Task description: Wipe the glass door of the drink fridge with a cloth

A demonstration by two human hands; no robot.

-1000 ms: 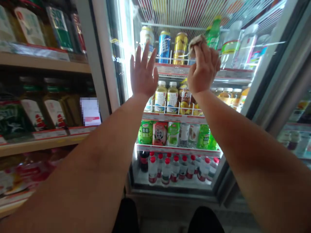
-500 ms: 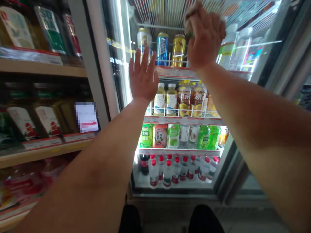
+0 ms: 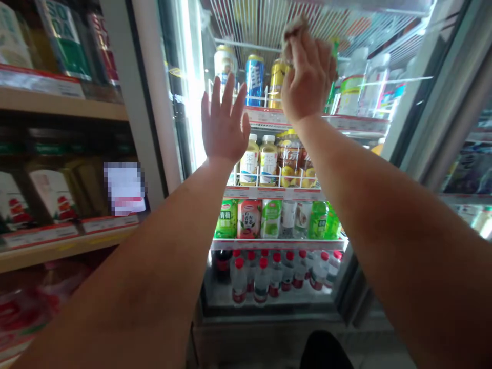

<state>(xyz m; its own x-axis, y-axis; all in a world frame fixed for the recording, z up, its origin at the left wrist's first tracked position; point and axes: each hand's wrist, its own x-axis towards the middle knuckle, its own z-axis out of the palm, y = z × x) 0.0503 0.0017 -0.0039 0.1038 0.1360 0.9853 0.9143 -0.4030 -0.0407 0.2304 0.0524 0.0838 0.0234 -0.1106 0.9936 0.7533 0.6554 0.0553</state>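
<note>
A drinks fridge with a glass door [image 3: 192, 118] stands in front of me. My left hand [image 3: 224, 125] is raised flat against the glass, fingers spread, holding nothing. My right hand [image 3: 305, 77] is closed on a crumpled brownish cloth [image 3: 292, 28] and presses it to the glass high up, in front of the gold can [image 3: 277, 82] on the top shelf. Behind the glass stand a blue can [image 3: 254, 79], pale yellow bottles [image 3: 259, 159], green and pink cartons [image 3: 249, 218] and red-capped bottles [image 3: 269, 274].
Wooden shelves [image 3: 65, 105] with packaged goods run along the left, with a blurred tag [image 3: 125, 187] on one edge. A second fridge door [image 3: 465, 169] stands at the right. My dark shoes or knees [image 3: 326, 351] show at the bottom.
My right hand with the cloth went up the glass, then came slightly down and to the left. The left hand stayed flat on the glass. The view shifted a little.
</note>
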